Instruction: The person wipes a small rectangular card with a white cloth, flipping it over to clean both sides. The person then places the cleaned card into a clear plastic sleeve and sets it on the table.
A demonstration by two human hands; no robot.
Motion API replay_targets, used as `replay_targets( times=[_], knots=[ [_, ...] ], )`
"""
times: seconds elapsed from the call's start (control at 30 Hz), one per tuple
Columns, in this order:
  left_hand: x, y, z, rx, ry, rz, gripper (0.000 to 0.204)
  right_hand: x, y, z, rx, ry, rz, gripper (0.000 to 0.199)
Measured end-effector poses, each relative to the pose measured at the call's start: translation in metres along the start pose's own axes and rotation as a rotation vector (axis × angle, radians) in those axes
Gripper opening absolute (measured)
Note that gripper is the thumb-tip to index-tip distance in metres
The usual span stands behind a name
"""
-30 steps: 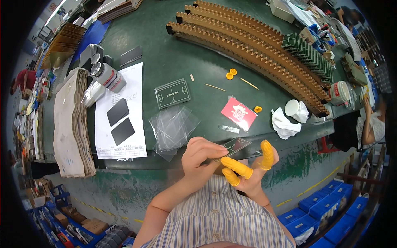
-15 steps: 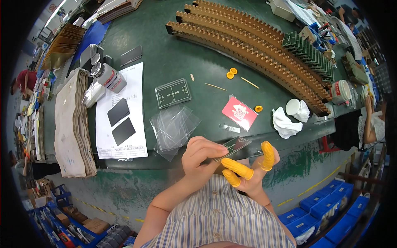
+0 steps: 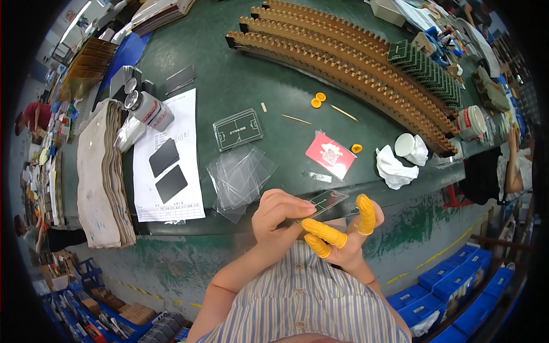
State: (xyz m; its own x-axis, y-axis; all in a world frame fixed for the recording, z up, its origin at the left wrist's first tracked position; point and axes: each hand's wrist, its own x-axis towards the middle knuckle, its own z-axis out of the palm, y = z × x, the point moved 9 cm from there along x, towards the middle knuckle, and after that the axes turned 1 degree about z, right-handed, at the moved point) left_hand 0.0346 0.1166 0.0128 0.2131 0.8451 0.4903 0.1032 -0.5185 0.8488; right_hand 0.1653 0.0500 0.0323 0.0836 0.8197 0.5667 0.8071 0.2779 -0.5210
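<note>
Over the near edge of the green table (image 3: 240, 86), both hands hold a small dark flat plate (image 3: 327, 202). My left hand (image 3: 280, 214) pinches its left end with bare fingers. My right hand (image 3: 343, 237), wearing yellow rubber finger cots, supports it from below and from the right. A loose pile of clear plastic sheets (image 3: 240, 174) lies on the table just beyond my left hand.
A green printed plate (image 3: 237, 130), a red card (image 3: 330, 155), two dark plates on a white paper sheet (image 3: 167, 160), a stack of grey cloths (image 3: 103, 177), white rags (image 3: 400, 163), spare yellow cots (image 3: 316, 100) and long curved brown toothed racks (image 3: 343, 57) lie about. A seated person (image 3: 503, 166) is at right.
</note>
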Motion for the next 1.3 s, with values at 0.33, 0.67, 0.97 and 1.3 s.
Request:
replay_targets(
  times=[0.33, 0.67, 0.97, 1.3],
  knots=[
    [-0.002, 0.000, -0.004, 0.003, 0.029, 0.011, 0.017, 0.001, 0.012, -0.010, -0.102, 0.084, -0.027, 0.022],
    [-0.001, 0.000, -0.006, -0.004, 0.040, 0.011, 0.017, 0.003, 0.021, -0.018, -0.086, 0.137, 0.044, 0.021],
    [0.000, 0.007, -0.005, 0.023, 0.028, 0.084, 0.020, 0.002, 0.022, -0.015, -0.101, 0.141, 0.005, 0.023],
    [-0.003, 0.006, -0.004, 0.025, 0.022, 0.073, 0.020, 0.002, 0.011, -0.012, -0.059, 0.116, -0.039, 0.020]
  ],
)
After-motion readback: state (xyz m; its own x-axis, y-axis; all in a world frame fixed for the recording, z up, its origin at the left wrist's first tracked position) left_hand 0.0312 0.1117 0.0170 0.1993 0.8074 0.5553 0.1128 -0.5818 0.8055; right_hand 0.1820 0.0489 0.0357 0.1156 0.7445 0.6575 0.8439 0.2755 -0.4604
